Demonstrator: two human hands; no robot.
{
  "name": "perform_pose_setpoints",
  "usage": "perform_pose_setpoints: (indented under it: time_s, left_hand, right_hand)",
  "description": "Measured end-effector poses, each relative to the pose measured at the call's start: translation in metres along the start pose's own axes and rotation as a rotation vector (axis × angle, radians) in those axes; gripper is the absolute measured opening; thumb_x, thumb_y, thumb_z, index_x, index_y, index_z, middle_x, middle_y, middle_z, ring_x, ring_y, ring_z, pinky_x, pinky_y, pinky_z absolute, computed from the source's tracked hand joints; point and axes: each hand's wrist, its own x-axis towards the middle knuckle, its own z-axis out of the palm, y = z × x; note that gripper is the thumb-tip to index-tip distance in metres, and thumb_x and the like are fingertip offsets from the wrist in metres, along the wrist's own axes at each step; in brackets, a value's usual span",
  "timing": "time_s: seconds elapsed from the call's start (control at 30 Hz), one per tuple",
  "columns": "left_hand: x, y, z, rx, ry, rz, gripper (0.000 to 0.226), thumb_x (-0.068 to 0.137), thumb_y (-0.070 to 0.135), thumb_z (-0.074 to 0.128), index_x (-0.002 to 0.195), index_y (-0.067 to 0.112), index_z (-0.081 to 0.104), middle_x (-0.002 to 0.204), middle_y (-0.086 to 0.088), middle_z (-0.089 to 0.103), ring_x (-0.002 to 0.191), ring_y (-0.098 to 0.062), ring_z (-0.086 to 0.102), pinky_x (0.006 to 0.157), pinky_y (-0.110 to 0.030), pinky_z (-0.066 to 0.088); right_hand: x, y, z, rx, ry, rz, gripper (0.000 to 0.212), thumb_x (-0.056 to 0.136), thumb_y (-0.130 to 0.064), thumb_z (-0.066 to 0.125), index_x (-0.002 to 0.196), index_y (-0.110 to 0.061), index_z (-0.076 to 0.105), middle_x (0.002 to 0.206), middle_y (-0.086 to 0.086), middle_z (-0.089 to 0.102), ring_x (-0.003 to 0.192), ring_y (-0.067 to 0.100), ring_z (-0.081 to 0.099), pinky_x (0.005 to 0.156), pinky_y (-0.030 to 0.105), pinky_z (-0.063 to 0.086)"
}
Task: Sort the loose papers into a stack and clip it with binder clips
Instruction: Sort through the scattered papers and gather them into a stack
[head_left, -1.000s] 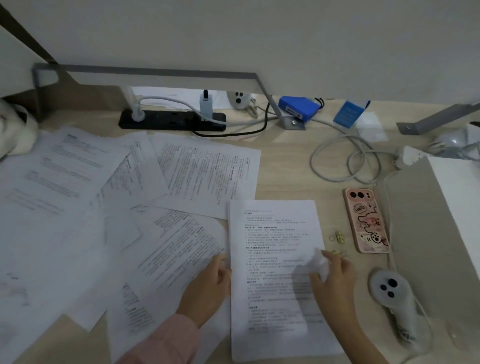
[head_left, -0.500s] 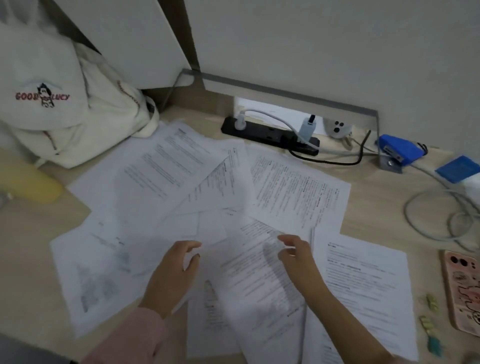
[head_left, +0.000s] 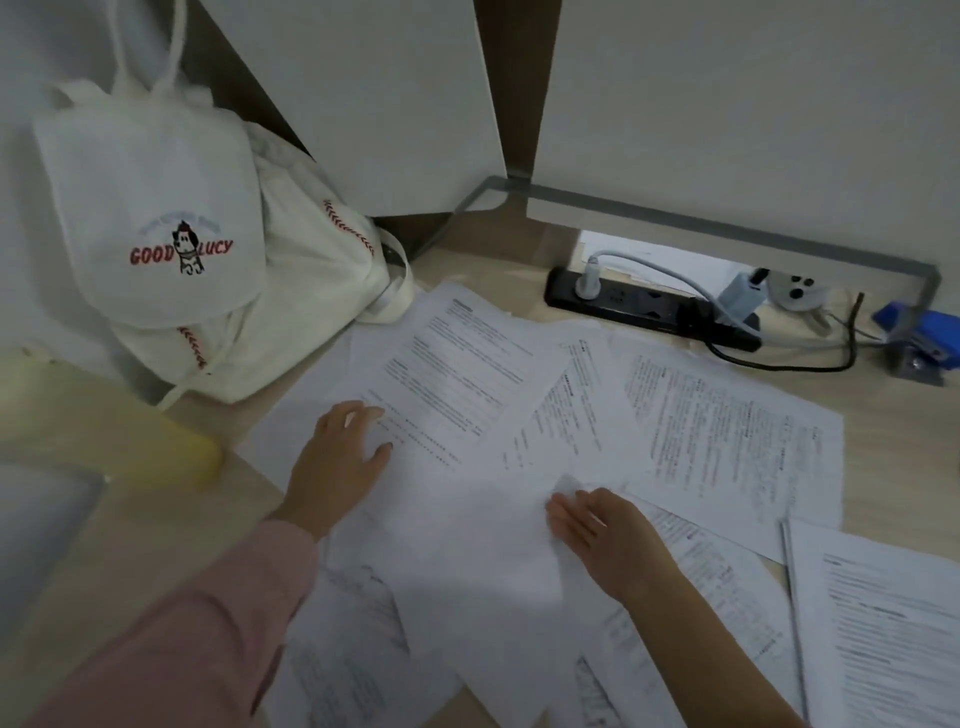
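Several loose printed papers (head_left: 727, 436) lie overlapped across the wooden desk. My left hand (head_left: 337, 457) lies spread with fingers extended on a sheet at the left of the pile (head_left: 457, 374). My right hand (head_left: 602, 530) rests on the middle sheets, its fingertips at the edge of a blank-side-up sheet (head_left: 478, 551) that lies over others; whether it pinches that edge I cannot tell. A separate squared sheet (head_left: 893, 623) lies at the lower right. No binder clips are in view.
A white drawstring bag (head_left: 171, 249) with red lettering leans at the back left. A black power strip (head_left: 649, 306) with plugs and cables sits at the back. A blue stapler (head_left: 919, 332) is at the far right edge. A yellow object (head_left: 104, 421) lies left.
My view has swung left, away from the phone and clips. Both hands have left the squared sheet at the right and moved onto the scattered pile, the left hand reaching farther up.
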Motion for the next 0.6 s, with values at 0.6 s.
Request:
perform_pose_setpoints:
  time_s: [0.6]
  left_hand:
    - [0.036,-0.007,-0.006,-0.268,-0.027,-0.295,0.050,0.082,0.027,0.062,0.123,0.013,0.036,0.114,-0.009,0.053,0.096,-0.030,0.055,0.080,-0.040,0.047]
  right_hand:
    - [0.016,0.009,0.046,-0.405,0.129,-0.230,0.016,0.091,-0.005,0.047,0.104,-0.008,0.055,0.096,0.007,0.066,0.087,0.023,0.064,0.075,0.030,0.053]
